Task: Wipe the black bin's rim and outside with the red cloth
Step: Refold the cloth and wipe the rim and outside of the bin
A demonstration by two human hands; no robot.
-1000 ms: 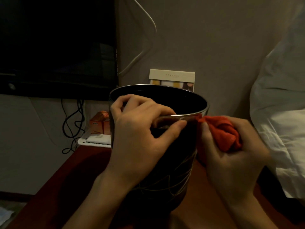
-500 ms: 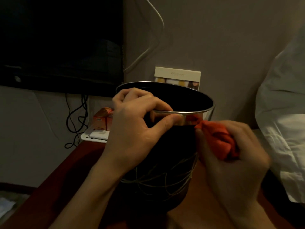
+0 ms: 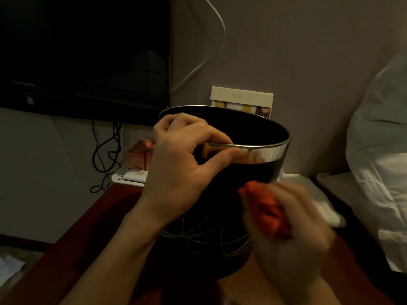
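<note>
Item: black bin [image 3: 253,172], upright on our table [image 3: 105,227]. Our left hand [image 3: 182,164] still pinched its rim; our right hand [image 3: 293,225], clutching the red cloth [image 3: 266,208], had dropped from rim to side wall — outside wiping begun.

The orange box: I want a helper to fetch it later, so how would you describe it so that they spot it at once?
Start at the dark screen on the wall and follow the black cables that hang under it. Just left of the black bin, behind the left hand, an orange box sits by a flat white device. It is the only orange carton there; the red cloth is bunched fabric.
</note>
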